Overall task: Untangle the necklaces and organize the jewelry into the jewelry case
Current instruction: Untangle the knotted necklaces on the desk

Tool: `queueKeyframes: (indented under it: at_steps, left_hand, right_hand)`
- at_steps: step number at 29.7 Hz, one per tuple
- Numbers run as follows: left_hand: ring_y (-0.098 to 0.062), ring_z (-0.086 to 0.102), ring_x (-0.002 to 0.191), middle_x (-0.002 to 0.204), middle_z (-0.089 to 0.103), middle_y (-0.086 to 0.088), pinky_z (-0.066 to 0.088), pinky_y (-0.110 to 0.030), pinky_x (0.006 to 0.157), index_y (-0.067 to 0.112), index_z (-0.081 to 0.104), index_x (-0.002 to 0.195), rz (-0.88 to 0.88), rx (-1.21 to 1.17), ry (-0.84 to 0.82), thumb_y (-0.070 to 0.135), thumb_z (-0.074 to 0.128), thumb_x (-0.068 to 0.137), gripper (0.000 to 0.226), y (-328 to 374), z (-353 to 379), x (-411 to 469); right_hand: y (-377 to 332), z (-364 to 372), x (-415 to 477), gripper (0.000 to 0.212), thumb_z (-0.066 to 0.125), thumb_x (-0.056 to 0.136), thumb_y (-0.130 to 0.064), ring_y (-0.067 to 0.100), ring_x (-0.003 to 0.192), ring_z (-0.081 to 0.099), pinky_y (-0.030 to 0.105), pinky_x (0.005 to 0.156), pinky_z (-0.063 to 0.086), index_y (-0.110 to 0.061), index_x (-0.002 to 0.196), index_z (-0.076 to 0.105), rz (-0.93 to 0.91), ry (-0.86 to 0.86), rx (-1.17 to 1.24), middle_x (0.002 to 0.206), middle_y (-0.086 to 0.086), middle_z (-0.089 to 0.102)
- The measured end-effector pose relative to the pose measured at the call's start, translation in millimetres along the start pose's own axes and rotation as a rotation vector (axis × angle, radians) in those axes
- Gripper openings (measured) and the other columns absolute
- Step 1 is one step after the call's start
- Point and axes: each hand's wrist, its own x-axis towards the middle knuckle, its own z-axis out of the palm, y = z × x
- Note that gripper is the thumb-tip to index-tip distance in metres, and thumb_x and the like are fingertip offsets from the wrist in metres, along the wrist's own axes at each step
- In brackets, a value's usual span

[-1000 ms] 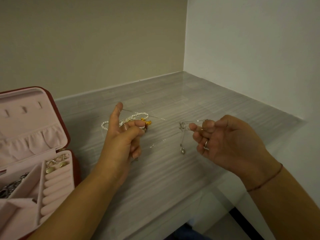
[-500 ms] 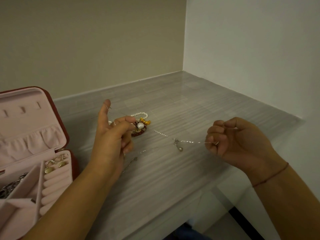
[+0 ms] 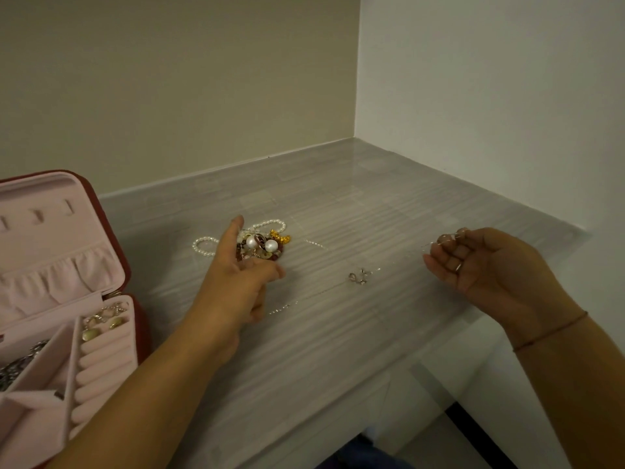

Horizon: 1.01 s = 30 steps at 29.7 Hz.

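Observation:
A thin silver chain necklace with a small pendant [image 3: 359, 276] lies stretched across the grey counter. My right hand [image 3: 487, 265] pinches one end of it, palm up, at the right. My left hand [image 3: 241, 277] hovers by the chain's other end, index finger raised and the other fingers curled; whether it holds the chain I cannot tell. Just behind the left hand sits a pile of jewelry [image 3: 262, 247]: pearl strand, two large pearls, gold and dark red pieces. The open red jewelry case [image 3: 111, 231] with pink lining stands at the left.
The case's ring rolls [image 3: 101, 367] carry a few gold earrings, and a dark chain lies in its left compartment [image 3: 20, 363]. Walls close the counter [image 3: 439, 204] at the back and right. Its front edge runs diagonally below my arms.
My hands have moved apart and lower. The silver chain, held up between them a second ago, now lies drawn out along the counter with its pendant resting on the surface.

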Motion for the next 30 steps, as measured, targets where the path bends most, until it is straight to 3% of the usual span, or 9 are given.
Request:
queueKeyframes:
  at_steps: [2, 4, 10, 13, 16, 19, 22, 26, 30]
  left_hand:
    - [-0.005, 0.027, 0.038, 0.07, 0.051, -0.005, 0.025, -0.017, 0.033, 0.05, 0.023, 0.143, -0.002, 0.035, -0.016, -0.006, 0.056, 0.085, 0.087, 0, 2, -3]
    - [-0.005, 0.031, 0.038, 0.089, 0.057, -0.011, 0.028, -0.019, 0.034, 0.049, 0.022, 0.144, 0.005, 0.073, -0.023, -0.005, 0.055, 0.087, 0.084, 0, 3, -6]
    - [-0.01, 0.042, 0.044, 0.098, 0.057, -0.002, 0.035, -0.022, 0.036, 0.041, 0.047, 0.129, 0.045, 0.198, -0.029, -0.002, 0.052, 0.089, 0.059, -2, 7, -9]
    - [-0.012, 0.041, 0.045, 0.099, 0.055, 0.001, 0.035, -0.022, 0.036, 0.042, 0.049, 0.128, 0.051, 0.271, -0.056, 0.0, 0.054, 0.087, 0.058, -3, 6, -12]
    - [-0.007, 0.04, 0.04, 0.101, 0.053, 0.0, 0.036, -0.021, 0.038, 0.046, 0.047, 0.128, 0.062, 0.411, -0.08, 0.007, 0.057, 0.088, 0.057, -4, 4, -15]
    - [-0.002, 0.039, 0.036, 0.102, 0.056, -0.001, 0.036, -0.019, 0.04, 0.051, 0.044, 0.126, 0.072, 0.537, -0.103, 0.013, 0.058, 0.087, 0.056, -3, 3, -17]
    - [0.0, 0.044, 0.037, 0.095, 0.061, 0.006, 0.036, -0.017, 0.045, 0.052, 0.046, 0.12, 0.102, 0.664, -0.121, 0.018, 0.059, 0.087, 0.048, -2, 4, -21]
    - [0.002, 0.049, 0.04, 0.085, 0.062, 0.014, 0.037, -0.017, 0.05, 0.037, 0.065, 0.086, 0.129, 0.757, -0.101, 0.026, 0.058, 0.088, 0.014, -3, 6, -23]
    - [0.003, 0.054, 0.056, 0.074, 0.06, 0.016, 0.038, -0.01, 0.051, 0.029, 0.068, 0.072, 0.174, 0.866, -0.056, 0.03, 0.06, 0.086, 0.016, -6, 8, -24]
  right_hand:
    - [1, -1, 2, 0.025, 0.034, 0.093, -0.009, 0.016, 0.054, 0.063, 0.031, 0.061, 0.059, -0.013, 0.072, 0.046, -0.003, 0.018, -0.001, 0.059, 0.004, 0.058]
    - [2, -2, 4, 0.025, 0.034, 0.095, -0.009, 0.015, 0.052, 0.06, 0.028, 0.057, 0.058, -0.014, 0.073, 0.046, -0.004, 0.028, -0.015, 0.056, 0.002, 0.057]
    - [6, -1, 6, 0.02, 0.036, 0.096, -0.011, 0.01, 0.044, 0.051, 0.021, 0.048, 0.051, -0.015, 0.078, 0.046, 0.067, -0.025, 0.025, 0.057, -0.001, 0.054]
    - [6, -4, -1, 0.004, 0.047, 0.088, -0.012, 0.007, 0.039, 0.037, 0.018, 0.039, 0.04, -0.015, 0.089, 0.051, 0.059, -0.102, -0.169, 0.084, 0.006, 0.07]
    - [5, -8, -11, 0.031, 0.055, 0.08, -0.015, 0.009, 0.043, 0.033, 0.02, 0.04, 0.038, -0.009, 0.111, 0.054, -0.01, -0.175, -0.477, 0.11, 0.007, 0.07]
    - [4, -9, -18, 0.028, 0.05, 0.09, -0.006, 0.012, 0.047, 0.04, 0.024, 0.047, 0.047, -0.011, 0.116, 0.056, -0.076, -0.229, -0.728, 0.117, -0.001, 0.066]
    - [3, -11, -21, 0.025, 0.05, 0.091, -0.007, 0.015, 0.054, 0.05, 0.03, 0.057, 0.054, -0.015, 0.113, 0.059, -0.095, -0.291, -0.904, 0.113, -0.006, 0.067]
    - [-2, -10, -24, 0.019, 0.052, 0.091, -0.004, 0.017, 0.07, 0.065, 0.024, 0.062, 0.055, -0.014, 0.103, 0.064, -0.162, -0.316, -1.072, 0.094, 0.002, 0.072]
    - [-4, -14, -25, 0.017, 0.057, 0.089, -0.013, 0.006, 0.072, 0.065, 0.018, 0.066, 0.049, -0.027, 0.087, 0.067, -0.342, -0.205, -1.418, 0.081, -0.006, 0.07]
